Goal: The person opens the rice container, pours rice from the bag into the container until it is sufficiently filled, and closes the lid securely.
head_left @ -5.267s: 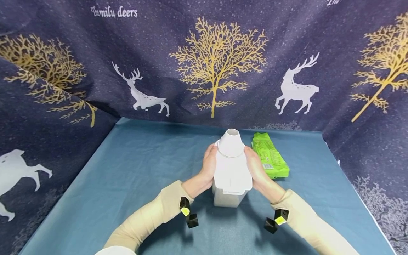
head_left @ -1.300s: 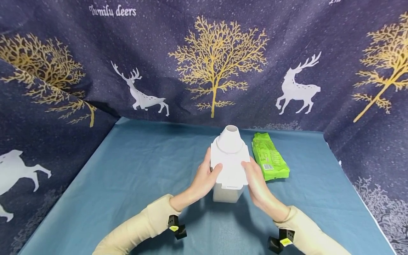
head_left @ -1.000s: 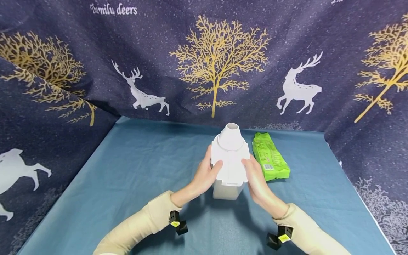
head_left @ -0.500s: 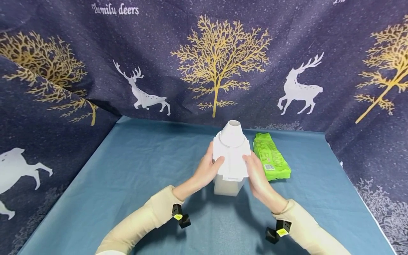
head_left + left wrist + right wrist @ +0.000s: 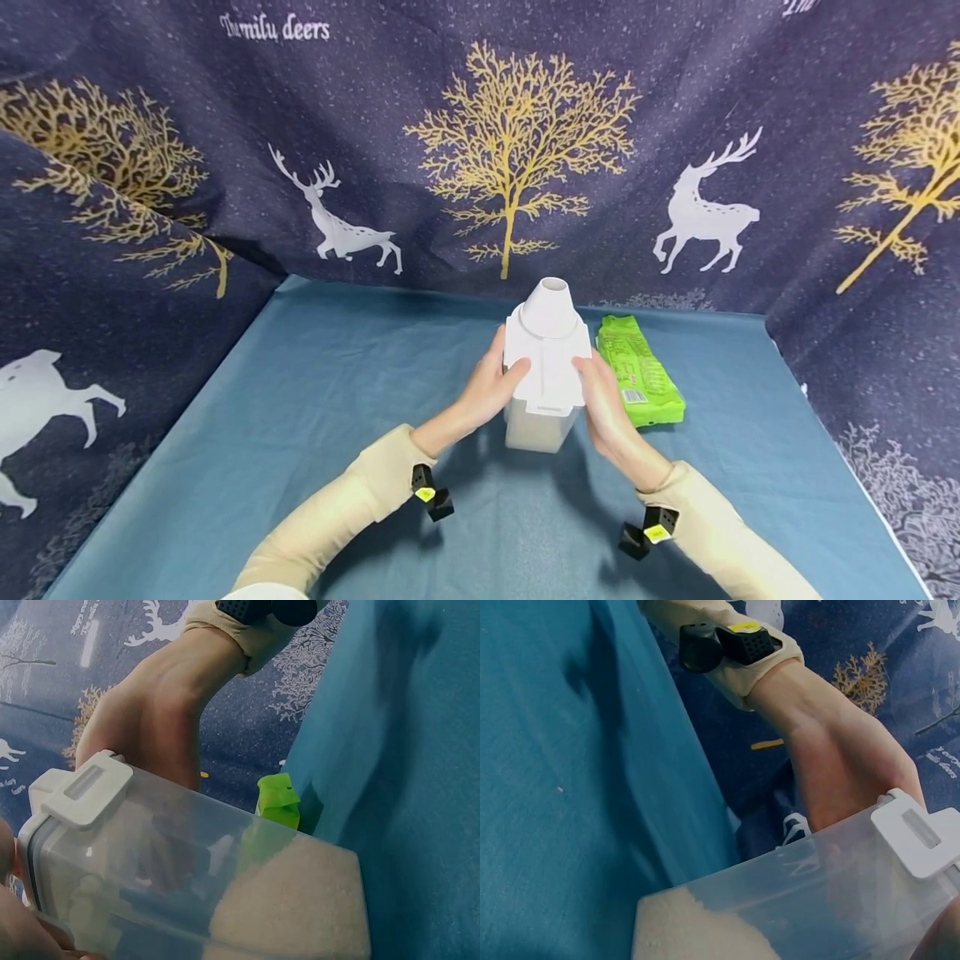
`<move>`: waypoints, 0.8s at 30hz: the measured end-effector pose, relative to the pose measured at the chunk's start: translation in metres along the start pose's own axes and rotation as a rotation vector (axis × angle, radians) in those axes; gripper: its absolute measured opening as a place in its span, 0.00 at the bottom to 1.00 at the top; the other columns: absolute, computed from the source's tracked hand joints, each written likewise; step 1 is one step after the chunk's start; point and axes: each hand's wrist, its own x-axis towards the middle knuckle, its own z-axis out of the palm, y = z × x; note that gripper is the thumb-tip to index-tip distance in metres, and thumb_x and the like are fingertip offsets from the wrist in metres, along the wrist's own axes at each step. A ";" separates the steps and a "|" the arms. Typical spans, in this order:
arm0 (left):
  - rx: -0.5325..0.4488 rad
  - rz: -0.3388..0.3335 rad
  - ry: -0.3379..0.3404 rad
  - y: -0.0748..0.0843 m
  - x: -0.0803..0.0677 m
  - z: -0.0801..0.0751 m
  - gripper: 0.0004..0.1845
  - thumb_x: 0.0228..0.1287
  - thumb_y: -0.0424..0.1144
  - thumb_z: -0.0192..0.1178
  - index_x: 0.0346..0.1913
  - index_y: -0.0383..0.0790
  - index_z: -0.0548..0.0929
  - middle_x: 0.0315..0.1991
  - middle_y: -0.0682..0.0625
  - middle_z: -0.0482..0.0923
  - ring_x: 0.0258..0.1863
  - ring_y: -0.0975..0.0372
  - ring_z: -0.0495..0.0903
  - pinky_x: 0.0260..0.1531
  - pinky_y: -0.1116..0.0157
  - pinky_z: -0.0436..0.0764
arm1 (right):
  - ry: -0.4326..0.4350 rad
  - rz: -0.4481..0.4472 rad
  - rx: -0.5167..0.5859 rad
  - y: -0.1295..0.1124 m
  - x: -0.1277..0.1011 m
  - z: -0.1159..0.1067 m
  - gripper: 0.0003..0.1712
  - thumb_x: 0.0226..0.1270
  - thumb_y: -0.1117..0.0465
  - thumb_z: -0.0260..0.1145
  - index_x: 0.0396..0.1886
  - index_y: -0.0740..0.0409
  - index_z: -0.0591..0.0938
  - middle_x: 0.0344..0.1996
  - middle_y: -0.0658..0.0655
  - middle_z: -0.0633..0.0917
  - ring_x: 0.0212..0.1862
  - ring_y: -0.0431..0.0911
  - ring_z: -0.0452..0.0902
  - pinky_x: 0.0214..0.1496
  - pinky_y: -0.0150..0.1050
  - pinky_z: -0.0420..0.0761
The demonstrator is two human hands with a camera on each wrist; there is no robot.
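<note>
A clear plastic storage container (image 5: 534, 432) stands upright between both hands in the head view. Its white lid (image 5: 551, 379) carries a cone-shaped piece (image 5: 549, 312) with an open tip. My left hand (image 5: 486, 390) grips the left side, thumb on top of the lid. On the opposite side my right hand (image 5: 609, 410) holds it likewise, thumb at the lid's edge. Through the wall in the left wrist view, pale fine grains (image 5: 300, 900) fill the lower part. A white clasp (image 5: 919, 832) shows at the lid's side in the right wrist view. Most fingers are hidden behind the container.
A bright green printed packet (image 5: 637, 371) lies right of the container, close to my right hand. Blue cloth (image 5: 360, 358) covers the table. Behind it hangs a dark curtain (image 5: 450, 225) with deer and trees. A small black camera sits on each wrist.
The container, with both hands on it, has shifted away from me towards the back of the table. Compared with the oldest frame, my thumbs now lie on the lid. The green packet stays put.
</note>
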 end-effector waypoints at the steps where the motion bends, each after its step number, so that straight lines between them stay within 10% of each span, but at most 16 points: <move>1: 0.007 -0.004 0.000 0.000 0.001 0.000 0.39 0.72 0.38 0.48 0.76 0.30 0.40 0.77 0.36 0.42 0.76 0.50 0.47 0.73 0.52 0.55 | 0.002 -0.002 -0.001 0.000 0.001 0.000 0.24 0.75 0.60 0.42 0.66 0.62 0.65 0.38 0.43 0.76 0.39 0.34 0.73 0.44 0.28 0.74; 16: -0.051 -0.016 0.002 -0.004 0.020 0.001 0.38 0.72 0.38 0.47 0.76 0.30 0.40 0.77 0.36 0.41 0.76 0.49 0.48 0.73 0.52 0.55 | 0.019 -0.003 -0.017 -0.002 0.017 -0.002 0.27 0.74 0.59 0.41 0.71 0.58 0.63 0.54 0.54 0.72 0.47 0.36 0.70 0.50 0.28 0.71; 24: -0.065 -0.006 0.012 -0.006 0.029 0.001 0.38 0.72 0.37 0.47 0.76 0.31 0.40 0.78 0.37 0.41 0.77 0.52 0.45 0.74 0.54 0.53 | 0.036 -0.020 -0.014 -0.001 0.026 -0.003 0.27 0.74 0.59 0.42 0.69 0.61 0.64 0.47 0.49 0.74 0.43 0.34 0.72 0.47 0.27 0.73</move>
